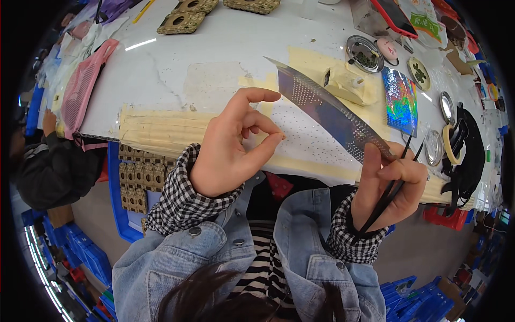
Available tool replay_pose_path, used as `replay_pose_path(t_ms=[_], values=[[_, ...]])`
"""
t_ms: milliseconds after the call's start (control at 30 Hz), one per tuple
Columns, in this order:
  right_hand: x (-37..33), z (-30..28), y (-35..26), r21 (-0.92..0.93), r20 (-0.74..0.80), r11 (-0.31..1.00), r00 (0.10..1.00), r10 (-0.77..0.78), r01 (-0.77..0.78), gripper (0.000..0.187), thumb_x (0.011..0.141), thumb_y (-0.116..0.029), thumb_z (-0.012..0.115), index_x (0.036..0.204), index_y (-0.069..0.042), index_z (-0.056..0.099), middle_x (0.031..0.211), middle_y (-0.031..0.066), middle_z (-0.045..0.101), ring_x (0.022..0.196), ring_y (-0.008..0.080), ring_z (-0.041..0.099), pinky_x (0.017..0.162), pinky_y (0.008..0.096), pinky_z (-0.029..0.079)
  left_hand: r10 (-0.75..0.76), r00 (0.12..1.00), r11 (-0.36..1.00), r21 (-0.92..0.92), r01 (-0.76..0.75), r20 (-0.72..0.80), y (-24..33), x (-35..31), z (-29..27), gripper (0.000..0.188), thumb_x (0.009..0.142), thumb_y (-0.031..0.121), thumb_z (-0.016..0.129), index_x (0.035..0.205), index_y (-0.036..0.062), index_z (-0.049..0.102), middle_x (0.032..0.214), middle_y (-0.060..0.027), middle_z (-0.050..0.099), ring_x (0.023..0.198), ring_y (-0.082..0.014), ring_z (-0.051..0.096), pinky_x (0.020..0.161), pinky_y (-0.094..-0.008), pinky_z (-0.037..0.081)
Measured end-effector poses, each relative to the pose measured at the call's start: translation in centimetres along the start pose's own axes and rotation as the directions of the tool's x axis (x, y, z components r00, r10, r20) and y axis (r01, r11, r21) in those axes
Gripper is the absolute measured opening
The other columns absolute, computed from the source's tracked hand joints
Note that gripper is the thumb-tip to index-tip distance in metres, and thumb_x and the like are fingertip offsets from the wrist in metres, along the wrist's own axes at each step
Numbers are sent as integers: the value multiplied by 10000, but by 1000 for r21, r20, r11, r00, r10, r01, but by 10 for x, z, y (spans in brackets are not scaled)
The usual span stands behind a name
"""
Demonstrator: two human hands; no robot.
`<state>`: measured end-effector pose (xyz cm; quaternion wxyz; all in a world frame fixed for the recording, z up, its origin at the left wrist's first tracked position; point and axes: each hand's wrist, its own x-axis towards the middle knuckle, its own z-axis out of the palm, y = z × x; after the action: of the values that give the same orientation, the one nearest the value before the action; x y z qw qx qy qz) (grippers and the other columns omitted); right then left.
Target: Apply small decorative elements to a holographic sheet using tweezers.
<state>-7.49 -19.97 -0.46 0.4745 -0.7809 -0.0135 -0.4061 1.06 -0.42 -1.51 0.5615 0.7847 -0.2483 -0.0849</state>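
Observation:
My right hand grips the lower right end of a thin, curved, shiny perforated sheet. Black tweezers are held in the same hand, their tips pointing up and right. The perforated sheet stands tilted above a white sheet covered in small dark dots, which lies on the table. Left of it is my left hand, index finger curved toward the perforated sheet's left edge. Its thumb and middle finger meet in a pinch; what is between them, if anything, is too small to tell.
Beyond the sheets sit a tape-covered block, a round dish with dark bits and a holographic sheet. Camouflage-patterned pieces lie at the back. A pink mesh bag is on the left, a blue tray below the table edge.

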Motion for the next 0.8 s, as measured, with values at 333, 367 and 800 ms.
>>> replay_pose_path(t_ms=[333, 367, 800], values=[[-2, -2, -5, -8, 20, 1000, 1000, 20, -20, 307, 782, 98, 691, 828, -64, 434, 910, 211, 684, 817, 220, 664, 761, 313, 505, 18, 999, 989, 147, -22, 27, -1, 5, -6, 515, 770, 24, 679, 1235, 20, 455, 754, 12, 664, 684, -63, 515, 633, -223, 370], [-2, -2, -4, -6, 21, 1000, 1000, 22, -22, 310, 780, 101, 691, 827, -64, 433, 913, 210, 684, 813, 219, 663, 763, 313, 506, 52, 999, 987, 149, -53, 11, -4, 6, -4, 507, 763, 23, 674, 1226, 38, 468, 739, 1, 670, 628, -85, 504, 595, -229, 381], [-2, -3, -4, -28, 18, 1000, 1000, 13, -12, 316, 775, 116, 687, 836, -58, 430, 919, 213, 683, 799, 205, 657, 755, 301, 514, 9, 999, 995, 97, -13, 47, 0, 5, -5, 512, 848, 7, 587, 1315, -31, 378, 802, -25, 659, 734, -73, 501, 690, -231, 355]])
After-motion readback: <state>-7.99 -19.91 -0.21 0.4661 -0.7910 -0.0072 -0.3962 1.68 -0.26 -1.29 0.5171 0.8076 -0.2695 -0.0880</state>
